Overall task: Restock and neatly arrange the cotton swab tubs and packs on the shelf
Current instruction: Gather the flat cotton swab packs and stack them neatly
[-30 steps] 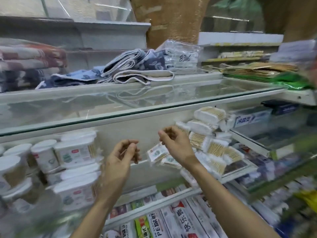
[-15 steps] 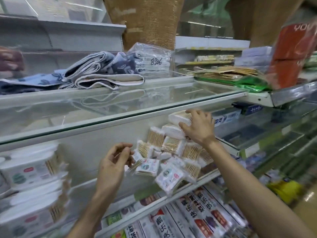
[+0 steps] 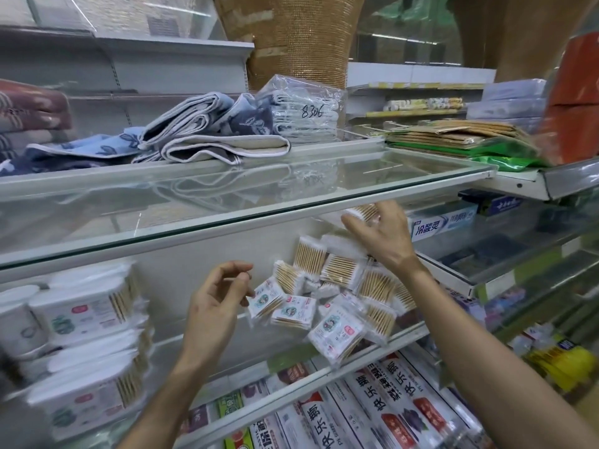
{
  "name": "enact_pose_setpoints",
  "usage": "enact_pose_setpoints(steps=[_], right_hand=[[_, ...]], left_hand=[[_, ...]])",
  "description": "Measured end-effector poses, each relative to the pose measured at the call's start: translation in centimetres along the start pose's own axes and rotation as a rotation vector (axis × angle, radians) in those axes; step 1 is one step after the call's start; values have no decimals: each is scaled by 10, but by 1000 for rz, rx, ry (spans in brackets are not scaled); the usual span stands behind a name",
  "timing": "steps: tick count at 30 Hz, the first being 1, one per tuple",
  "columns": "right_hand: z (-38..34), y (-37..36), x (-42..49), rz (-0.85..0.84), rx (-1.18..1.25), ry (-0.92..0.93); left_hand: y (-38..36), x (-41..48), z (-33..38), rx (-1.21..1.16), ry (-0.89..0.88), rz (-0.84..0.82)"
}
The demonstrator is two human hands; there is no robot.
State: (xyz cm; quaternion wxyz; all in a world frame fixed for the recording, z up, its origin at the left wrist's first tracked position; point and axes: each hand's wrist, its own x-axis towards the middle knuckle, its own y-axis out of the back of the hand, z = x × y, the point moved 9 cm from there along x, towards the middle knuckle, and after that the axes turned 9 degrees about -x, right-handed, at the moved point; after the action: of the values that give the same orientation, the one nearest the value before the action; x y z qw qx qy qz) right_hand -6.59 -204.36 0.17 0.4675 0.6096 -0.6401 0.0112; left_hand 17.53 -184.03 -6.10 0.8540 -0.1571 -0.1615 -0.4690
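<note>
Cotton swab packs piled on the middle shelf (image 3: 324,348), tubs stacked at left.

Right hand (image 3: 382,238) grips one swab pack (image 3: 363,212) at the pile's top, just under the glass shelf (image 3: 227,202). Left hand (image 3: 214,306) is half-curled, holding nothing, beside a labelled pack (image 3: 265,296). About a dozen packs (image 3: 340,270) lie loose; several stacked tubs (image 3: 87,309) are blurred. A wrapped bundle (image 3: 304,108) above reads "8306".

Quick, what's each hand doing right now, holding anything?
Left hand: open, fingers loosely curled, empty, beside the labelled swab packs.
Right hand: closed on a cotton swab pack atop the pile.
</note>
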Motion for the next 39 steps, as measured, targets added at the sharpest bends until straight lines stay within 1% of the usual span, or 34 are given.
enact_pose_setpoints(steps=[1, 3, 5, 7, 10, 12, 15, 17, 20, 24, 26, 28, 32, 36, 39], right_hand=[[-12, -3, -5, -40, 143, 6], [-33, -19, -19, -208, 421, -27], [-49, -42, -34, -372, 559, -46], [-59, -64, -48, -474, 607, -51], [-73, -87, -67, -565, 660, -67], [-82, -96, -78, -630, 691, -81], [-93, -102, -89, -716, 771, -100], [-97, -105, -92, -729, 830, -117], [-100, -112, -94, -723, 838, -134], [-107, -117, -95, -698, 844, -129], [-118, -122, -95, -683, 839, -106], [-136, -132, -97, -682, 863, -88], [-188, -156, -112, -722, 902, -15], [-234, -178, -129, -730, 856, 88], [-252, -197, -139, -710, 838, 95]], left_hand=[[2, 1, 3, 13, -12, 8], [3, 3, 6, 46, -16, 4], [3, 4, 9, 86, -15, -28], [3, 5, 10, 102, -9, -73], [2, 2, 8, 79, 24, -146], [7, 0, 10, 70, 7, -121], [23, -1, 18, 83, -18, -22], [33, -2, 19, 103, 1, 26], [44, -5, 16, 105, 36, 78], [52, -10, 25, 107, 8, 127], [62, -16, 36, 77, -23, 183], [81, -23, 50, 88, -60, 240], [132, -35, 75, 182, -113, 333], [181, -44, 84, 320, -111, 410], [207, -50, 80, 381, -71, 456]])
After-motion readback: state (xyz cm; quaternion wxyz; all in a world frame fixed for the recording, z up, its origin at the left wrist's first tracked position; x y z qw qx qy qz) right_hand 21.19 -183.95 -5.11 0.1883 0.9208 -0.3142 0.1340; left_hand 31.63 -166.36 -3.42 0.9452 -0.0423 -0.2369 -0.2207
